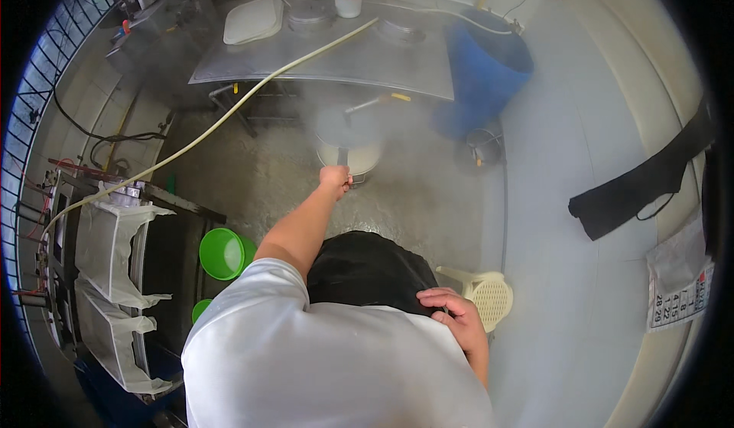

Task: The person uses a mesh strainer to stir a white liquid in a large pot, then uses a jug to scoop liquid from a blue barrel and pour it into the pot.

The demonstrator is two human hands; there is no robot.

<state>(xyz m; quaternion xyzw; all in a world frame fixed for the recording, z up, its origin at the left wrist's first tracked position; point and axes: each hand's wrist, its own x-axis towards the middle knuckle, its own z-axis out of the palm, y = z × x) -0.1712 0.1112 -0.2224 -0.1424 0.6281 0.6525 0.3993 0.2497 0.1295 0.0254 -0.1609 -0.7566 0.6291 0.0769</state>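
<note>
Left hand clenched on a dark handle above a pale pot, in steam.
From where I stood, the person's left hand (pixel 336 177) was closed around the dark handle (pixel 342 157), which ran forward over the pale round pot (pixel 368 162) on the wet floor (pixel 413 198); steam blurred the handle's far end, so what it carried could not be determined. The right hand (pixel 453 309) grasped nothing, its fingers laid on a black garment (pixel 367 267), beside a cream plastic seat (pixel 491 299) with a perforated top. A green bucket (pixel 223 253) stood to the left. Beyond the pot was a steel tabletop (pixel 336 65), crossed by a pale yellow hose (pixel 261 84), with a blue barrel (pixel 493 68) at its right end.
</note>
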